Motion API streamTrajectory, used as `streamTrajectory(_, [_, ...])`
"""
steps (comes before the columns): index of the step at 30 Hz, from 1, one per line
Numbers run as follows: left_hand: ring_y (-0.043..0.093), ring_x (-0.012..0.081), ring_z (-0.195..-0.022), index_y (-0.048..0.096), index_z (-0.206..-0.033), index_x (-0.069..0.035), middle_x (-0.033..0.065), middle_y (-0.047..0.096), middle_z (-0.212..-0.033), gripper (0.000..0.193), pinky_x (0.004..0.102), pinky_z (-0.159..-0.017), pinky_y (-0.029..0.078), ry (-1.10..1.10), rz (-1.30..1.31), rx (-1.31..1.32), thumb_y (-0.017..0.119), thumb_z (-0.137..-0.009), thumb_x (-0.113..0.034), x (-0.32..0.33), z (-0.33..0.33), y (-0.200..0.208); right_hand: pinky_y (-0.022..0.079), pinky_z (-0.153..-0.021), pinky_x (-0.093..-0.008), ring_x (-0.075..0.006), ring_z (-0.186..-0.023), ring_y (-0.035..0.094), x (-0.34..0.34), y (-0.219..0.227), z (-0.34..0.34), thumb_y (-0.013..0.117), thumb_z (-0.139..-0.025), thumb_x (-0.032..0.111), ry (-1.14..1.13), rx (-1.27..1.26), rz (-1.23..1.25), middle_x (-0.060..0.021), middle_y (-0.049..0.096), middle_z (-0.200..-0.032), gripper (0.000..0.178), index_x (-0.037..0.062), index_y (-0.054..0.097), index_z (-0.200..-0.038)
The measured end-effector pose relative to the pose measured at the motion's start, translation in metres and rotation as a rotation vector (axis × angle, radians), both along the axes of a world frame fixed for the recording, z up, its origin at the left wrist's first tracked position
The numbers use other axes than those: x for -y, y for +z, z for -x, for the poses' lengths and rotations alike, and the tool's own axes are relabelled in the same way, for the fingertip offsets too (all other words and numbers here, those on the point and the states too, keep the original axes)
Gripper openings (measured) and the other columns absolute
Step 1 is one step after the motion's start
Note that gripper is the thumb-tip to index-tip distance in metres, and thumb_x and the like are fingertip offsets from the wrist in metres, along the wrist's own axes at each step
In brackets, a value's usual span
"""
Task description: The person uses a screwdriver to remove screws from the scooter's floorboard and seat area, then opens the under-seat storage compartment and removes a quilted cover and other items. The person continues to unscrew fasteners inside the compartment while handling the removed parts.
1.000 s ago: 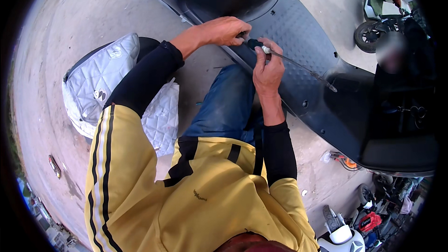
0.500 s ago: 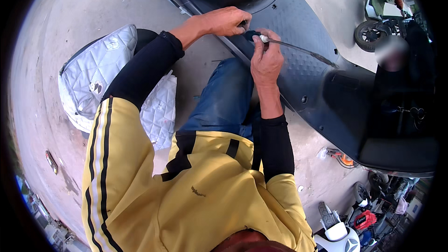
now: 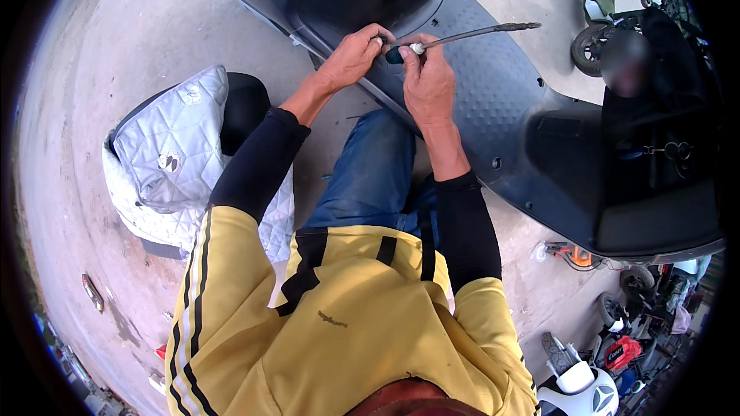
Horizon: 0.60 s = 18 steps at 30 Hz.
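Concrete ground (image 3: 92, 139) is seen around a scooter, whose dark, dimpled footboard (image 3: 493, 69) is positioned beyond the person's knees. Above it, a long-shafted screwdriver (image 3: 465, 35) is held by the right hand (image 3: 429, 83): the white collar (image 3: 418, 48) is pinched between thumb and fingers. From this grip, the dark handle (image 3: 395, 55) is pointed toward the left hand (image 3: 353, 58); the shaft is extended rightward, its tip seen past the footboard's edge. Left fingers are curled just beside the handle; whether anything is gripped there cannot be told.
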<state>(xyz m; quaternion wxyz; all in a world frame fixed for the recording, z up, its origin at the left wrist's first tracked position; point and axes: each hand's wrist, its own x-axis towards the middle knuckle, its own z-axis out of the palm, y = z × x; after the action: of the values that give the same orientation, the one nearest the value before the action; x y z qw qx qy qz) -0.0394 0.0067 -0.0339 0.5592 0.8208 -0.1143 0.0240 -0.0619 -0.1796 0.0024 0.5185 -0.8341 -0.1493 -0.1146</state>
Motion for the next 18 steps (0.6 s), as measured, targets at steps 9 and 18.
streamTrajectory(9, [0.041, 0.0054, -0.069, 0.067, -0.127, -0.001, -0.0039, 0.053, -0.085, 0.022, 0.0237, -0.060, 0.034, 0.024, 0.441, -0.430, 0.058, -0.108, -0.009, 0.010, 0.034, -0.002, 0.054, -0.080, -0.0513, -0.0442, -0.096, 0.071, 0.010, -0.011, -0.003, 0.066, -0.103, 0.020, -0.056, 0.004, 0.157, -0.0199, 0.074, -0.106, 0.020, 0.0055, 0.061, -0.114])
streamTrajectory(18, [0.041, 0.0042, -0.059, 0.070, -0.115, 0.001, -0.0015, 0.062, -0.083, 0.024, 0.0230, -0.051, 0.029, -0.053, 0.489, -0.533, 0.080, -0.096, -0.009, 0.076, 0.049, 0.021, 0.053, -0.077, -0.0406, -0.0290, -0.079, 0.067, 0.112, -0.025, 0.096, 0.062, -0.105, 0.020, -0.180, -0.233, -0.005, -0.0128, 0.069, -0.094, 0.018, 0.0028, 0.065, -0.110])
